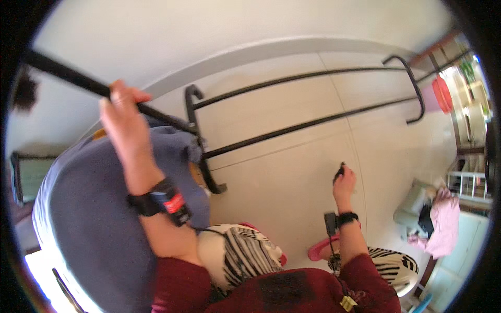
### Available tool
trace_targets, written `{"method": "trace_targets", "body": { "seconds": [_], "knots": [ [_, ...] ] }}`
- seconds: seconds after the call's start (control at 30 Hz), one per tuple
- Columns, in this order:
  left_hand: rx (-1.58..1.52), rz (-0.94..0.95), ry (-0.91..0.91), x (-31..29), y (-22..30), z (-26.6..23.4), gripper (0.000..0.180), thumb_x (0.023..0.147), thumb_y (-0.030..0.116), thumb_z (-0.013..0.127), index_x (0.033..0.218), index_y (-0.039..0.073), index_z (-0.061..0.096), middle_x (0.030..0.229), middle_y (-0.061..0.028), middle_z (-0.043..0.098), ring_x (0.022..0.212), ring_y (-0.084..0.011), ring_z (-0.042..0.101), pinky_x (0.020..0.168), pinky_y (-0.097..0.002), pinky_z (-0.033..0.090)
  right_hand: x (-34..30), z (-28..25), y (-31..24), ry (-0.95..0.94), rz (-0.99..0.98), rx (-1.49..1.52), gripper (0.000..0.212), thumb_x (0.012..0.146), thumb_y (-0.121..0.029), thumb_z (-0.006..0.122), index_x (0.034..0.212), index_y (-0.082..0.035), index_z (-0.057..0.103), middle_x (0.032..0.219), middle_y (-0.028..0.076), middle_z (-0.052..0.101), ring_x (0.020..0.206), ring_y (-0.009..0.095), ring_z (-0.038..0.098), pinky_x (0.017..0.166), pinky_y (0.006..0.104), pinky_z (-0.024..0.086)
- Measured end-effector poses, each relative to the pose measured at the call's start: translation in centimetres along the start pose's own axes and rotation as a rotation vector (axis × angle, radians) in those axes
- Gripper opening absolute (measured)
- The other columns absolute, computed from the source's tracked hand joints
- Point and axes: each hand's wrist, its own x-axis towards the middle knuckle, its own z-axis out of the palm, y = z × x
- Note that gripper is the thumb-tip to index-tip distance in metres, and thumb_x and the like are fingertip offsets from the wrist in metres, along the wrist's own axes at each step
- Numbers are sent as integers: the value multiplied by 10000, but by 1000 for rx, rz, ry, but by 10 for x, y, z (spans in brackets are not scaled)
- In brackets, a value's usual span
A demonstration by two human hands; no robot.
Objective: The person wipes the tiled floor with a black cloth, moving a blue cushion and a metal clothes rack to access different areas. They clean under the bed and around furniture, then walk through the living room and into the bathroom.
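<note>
A black metal rack [292, 132] stands on the floor, with two long parallel bars joining curved end feet. Its near-left post [172, 121] rises toward the upper left of the view. My left hand [127, 117], slightly blurred, is wrapped around that post. Lower down and to the right, my right hand [344, 183] is closed over a small black object [340, 171], too small to name, held above the floor and apart from the rack. A blue-grey cloth [120, 198] lies draped over a bulky shape beneath my left forearm, against the post's foot.
A pale wall [250, 23] with a grey skirting runs behind the rack. At right are a red container [442, 95], a white wire rack [464, 182], a greenish-grey box [414, 203] and pink clothing [443, 224]. My pink slipper [319, 249] is on the tiled floor.
</note>
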Motion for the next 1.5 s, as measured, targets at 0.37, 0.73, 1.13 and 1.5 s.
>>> {"method": "trace_targets", "body": {
  "seconds": [0.37, 0.73, 1.13, 1.5],
  "knots": [
    [-228, 16, -40, -1, 15, -8, 238, 945, 232, 483, 843, 17, 485, 602, -5, 467, 549, -81, 434, 518, -246, 345, -13, 53, -236, -64, -1239, -107, 395, 759, -27, 506, 1151, -65, 510, 1077, 138, 517, 996, 302, 511, 839, 388, 450],
    [-243, -17, -40, -6, 14, -6, 189, 947, 171, 459, 877, -3, 487, 665, -22, 470, 611, -104, 467, 583, -251, 399, 146, -86, -220, 54, -612, -39, 160, 803, -101, 514, 926, -31, 590, 887, 190, 602, 865, 327, 558, 747, 427, 452],
    [-29, -238, -59, -8, 26, -13, 261, 970, 312, 407, 893, 79, 493, 749, 3, 542, 772, -142, 578, 695, -290, 435, 141, 46, -336, -136, -1491, -183, 163, 806, -126, 526, 967, -116, 551, 870, 95, 588, 910, 303, 547, 681, 396, 501],
    [191, -311, -130, -10, 35, -28, 346, 936, 436, 427, 985, 108, 523, 995, -56, 550, 1072, -219, 544, 896, -425, 408, 337, -129, -86, -5, -1198, -343, 265, 766, -87, 534, 1027, -125, 521, 920, 71, 550, 921, 270, 510, 741, 379, 471]
  ]
}}
